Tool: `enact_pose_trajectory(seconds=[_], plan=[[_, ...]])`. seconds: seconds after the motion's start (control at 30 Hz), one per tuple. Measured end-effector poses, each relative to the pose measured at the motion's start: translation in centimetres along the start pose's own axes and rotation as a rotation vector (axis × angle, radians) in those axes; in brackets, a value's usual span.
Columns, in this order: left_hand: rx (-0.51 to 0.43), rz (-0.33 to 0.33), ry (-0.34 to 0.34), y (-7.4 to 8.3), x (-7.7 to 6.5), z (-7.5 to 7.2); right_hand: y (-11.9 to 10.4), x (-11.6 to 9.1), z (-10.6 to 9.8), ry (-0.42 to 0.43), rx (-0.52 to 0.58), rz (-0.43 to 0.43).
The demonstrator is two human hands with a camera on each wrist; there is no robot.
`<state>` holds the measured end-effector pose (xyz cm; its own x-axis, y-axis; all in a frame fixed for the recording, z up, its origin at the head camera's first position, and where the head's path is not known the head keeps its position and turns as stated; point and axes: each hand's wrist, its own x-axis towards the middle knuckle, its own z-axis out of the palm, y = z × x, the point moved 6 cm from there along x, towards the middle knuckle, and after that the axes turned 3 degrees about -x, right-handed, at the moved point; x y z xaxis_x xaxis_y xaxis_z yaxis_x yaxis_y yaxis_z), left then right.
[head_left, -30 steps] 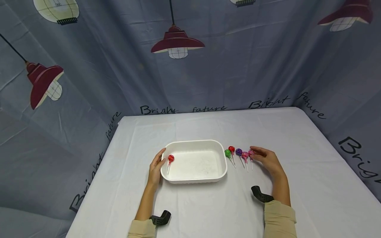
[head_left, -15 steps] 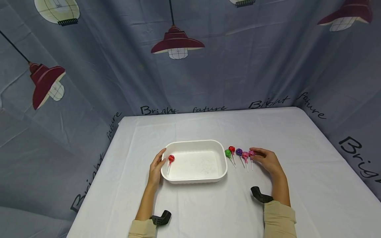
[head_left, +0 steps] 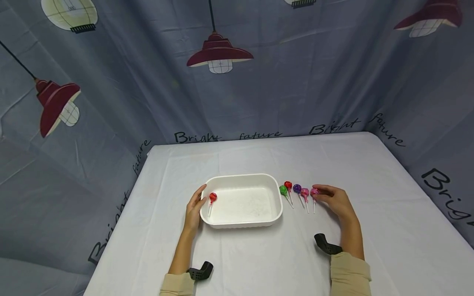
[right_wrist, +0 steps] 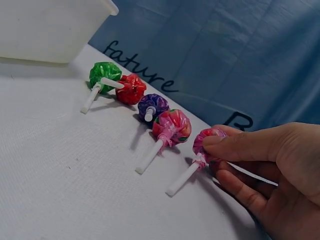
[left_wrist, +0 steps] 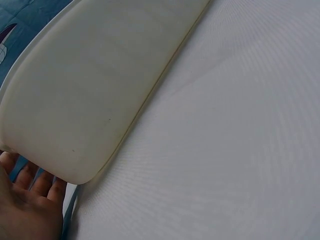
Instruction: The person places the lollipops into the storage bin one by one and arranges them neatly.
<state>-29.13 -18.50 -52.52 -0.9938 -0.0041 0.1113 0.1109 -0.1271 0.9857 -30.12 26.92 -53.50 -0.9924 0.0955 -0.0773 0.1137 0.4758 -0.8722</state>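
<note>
At the right of the row, my right hand pinches the wrapped head of a pink lollipop between thumb and fingers; its white stick points down toward the table. Beside it lie another pink lollipop, a purple one, a red one and a green one. My left hand rests at the left end of a white tray, fingers extended along its end wall and thumb at the rim. Inside the tray's left side lies a red lollipop.
The white-covered table runs back to a grey-blue curtain printed with lamps and lettering. Each wrist wears a black camera mount, one on the left and one on the right.
My right hand has shifted slightly right, and the pink lollipop in its fingers now stands a little farther from its neighbour. The left hand and tray stay put.
</note>
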Motion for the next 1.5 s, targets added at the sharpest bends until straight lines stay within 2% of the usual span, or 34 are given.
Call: enact_pose_trajectory(seconds=[0.3,0.63,0.73,0.87,0.97,1.07,1.17,1.3,1.4,1.5], plan=[[0.007,0.007,0.006,0.0,0.0,-0.1,-0.6,-0.8,-0.5,0.000,0.020,0.021],[0.002,0.015,0.006,0.1,-0.1,0.0,-2.3,-1.3,-1.5,0.030,0.051,-0.024],[-0.017,0.016,-0.004,0.2,0.0,0.3,-3.1,-1.4,-1.9,0.050,0.082,-0.061],[-0.051,-0.013,-0.016,0.4,0.0,0.6,-4.3,-1.6,-2.5,0.077,0.188,-0.155],[-0.064,-0.022,-0.023,1.2,-0.3,0.9,-4.7,-1.5,-2.7,0.074,0.262,-0.206],[-0.052,-0.018,-0.029,2.1,-0.6,1.3,-4.0,-0.9,-2.5,0.068,0.270,-0.210],[-0.034,-0.027,-0.027,2.4,-0.7,1.3,-2.2,0.5,-2.1,0.070,0.276,-0.215],[-0.032,-0.015,-0.018,1.3,-0.4,0.9,-0.8,2.2,-1.3,0.061,0.296,-0.252],[-0.023,0.010,-0.010,0.4,0.0,0.4,-1.0,3.2,-0.3,0.062,0.267,-0.250],[-0.011,0.019,-0.001,0.1,0.1,0.1,-0.8,4.6,0.9,0.056,0.243,-0.235]])
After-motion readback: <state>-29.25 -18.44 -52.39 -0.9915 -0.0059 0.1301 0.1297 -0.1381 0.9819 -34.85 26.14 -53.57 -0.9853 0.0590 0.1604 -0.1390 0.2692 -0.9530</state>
